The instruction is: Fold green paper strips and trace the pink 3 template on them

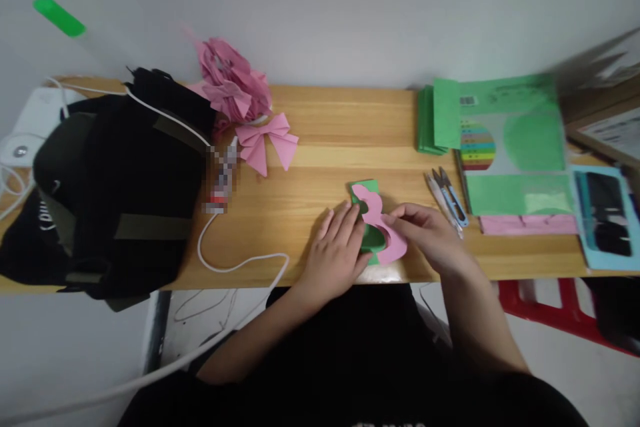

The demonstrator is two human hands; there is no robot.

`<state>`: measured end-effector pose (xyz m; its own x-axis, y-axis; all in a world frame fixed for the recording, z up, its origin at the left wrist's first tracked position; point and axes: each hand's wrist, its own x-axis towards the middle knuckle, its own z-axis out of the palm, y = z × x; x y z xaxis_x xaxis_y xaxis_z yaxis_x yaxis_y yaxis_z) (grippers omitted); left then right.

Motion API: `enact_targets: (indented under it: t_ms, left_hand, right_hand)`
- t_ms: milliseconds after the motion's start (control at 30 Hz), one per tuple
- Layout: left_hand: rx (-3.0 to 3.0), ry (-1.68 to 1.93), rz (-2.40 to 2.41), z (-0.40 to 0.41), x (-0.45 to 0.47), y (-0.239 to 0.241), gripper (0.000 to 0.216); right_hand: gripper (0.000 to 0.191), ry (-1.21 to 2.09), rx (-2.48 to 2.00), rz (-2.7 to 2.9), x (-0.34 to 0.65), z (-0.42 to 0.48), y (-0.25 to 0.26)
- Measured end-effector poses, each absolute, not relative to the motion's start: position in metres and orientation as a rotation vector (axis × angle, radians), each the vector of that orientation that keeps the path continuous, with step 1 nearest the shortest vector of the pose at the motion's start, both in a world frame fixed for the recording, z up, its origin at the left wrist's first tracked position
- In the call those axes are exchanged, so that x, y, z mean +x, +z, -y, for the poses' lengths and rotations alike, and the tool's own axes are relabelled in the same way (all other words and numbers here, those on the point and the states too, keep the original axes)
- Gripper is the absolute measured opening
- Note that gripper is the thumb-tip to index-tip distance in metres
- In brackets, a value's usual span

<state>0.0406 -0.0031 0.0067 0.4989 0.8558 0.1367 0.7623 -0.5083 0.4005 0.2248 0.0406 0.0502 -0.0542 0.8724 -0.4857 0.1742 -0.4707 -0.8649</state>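
Head view. Both hands at the near edge of the worktop (pixel 325 127), just right of centre.
- My left hand (pixel 336 250) lies flat, fingers stretched out and gripping nothing, pressing the left side of a folded green paper (pixel 367 185).
- My right hand (pixel 430 237) has its fingers closed in a pinch on the right edge of a curvy pink cut-out (pixel 376 213), which lies on top of the green paper.
- Step in hand, as I judge it: lining the cut-out up on the green and pinning both down. Any further move calls for the two layers staying matched, with no slip under my left palm.

Edges and room:
- The cut-out's near tip sits close to the worktop's near edge, so there is little margin there.
- Bare wood lies far and left of my hands.
- Snips (pixel 453 200) lie just right of my right hand.
- A white cable (pixel 235 267) loops left of my left hand.
- A black bag (pixel 125 173) and pink bows (pixel 267 140) are well apart, far left.
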Motion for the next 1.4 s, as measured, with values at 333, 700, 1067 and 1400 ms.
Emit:
enact_targets:
  t_ms: [333,700,1067,1400]
  left_hand:
    - [2.551,0.530,-1.253,-0.037,0.007,0.019,0.033]
    - [2.668,0.608,-1.099,-0.070,0.005,0.004,0.033]
    - [2.633,0.623,-1.108,-0.076,0.002,-0.004,0.035]
    - [2.644,0.616,-1.054,-0.077,0.000,-0.003,0.033]
  right_hand:
    - [0.031,1.216,-1.828,1.341,0.218,-0.025,0.030]
    - [0.029,1.012,-1.852,1.515,0.214,-0.016,0.024]
    - [0.026,1.079,-1.903,1.546,0.220,-0.019,0.023]
    - [0.028,1.127,-1.893,1.517,0.223,-0.016,0.022]
